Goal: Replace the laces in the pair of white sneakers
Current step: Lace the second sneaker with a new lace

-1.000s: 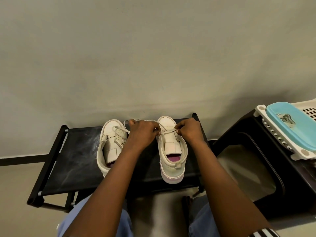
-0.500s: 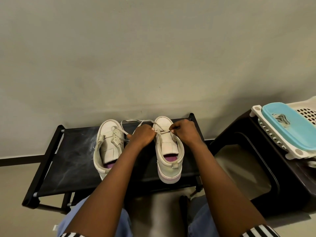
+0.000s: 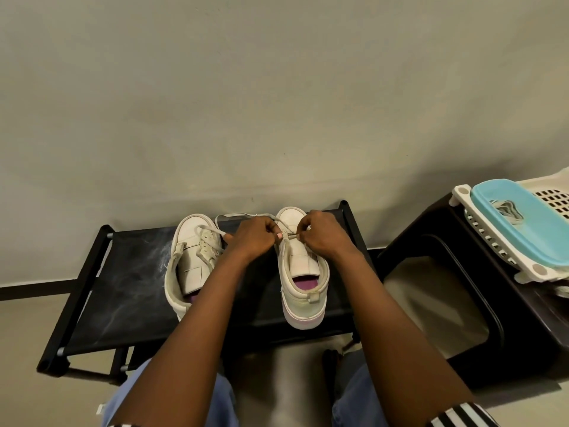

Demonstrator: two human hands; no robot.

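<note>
Two white sneakers stand side by side on a low black rack (image 3: 123, 291), toes to the wall. The right sneaker (image 3: 303, 282) has a purple insole and a bare tongue. Over its front eyelets my left hand (image 3: 254, 237) and my right hand (image 3: 320, 232) nearly meet, both pinching the cream lace (image 3: 289, 236). A loose length of that lace loops back across the rack toward the wall. The left sneaker (image 3: 192, 263) carries a lace threaded loosely through its upper eyelets; my left forearm covers its heel side.
A grey wall rises right behind the rack. To the right stands a dark brown plastic stool (image 3: 455, 300), with a white slotted basket (image 3: 505, 260) holding a blue lid (image 3: 520, 223) on top. My knees in blue jeans are at the bottom edge.
Both hands have drawn closer together over the front of the right sneaker, keeping hold of the lace. The view has shifted slightly; the shoes have not moved.
</note>
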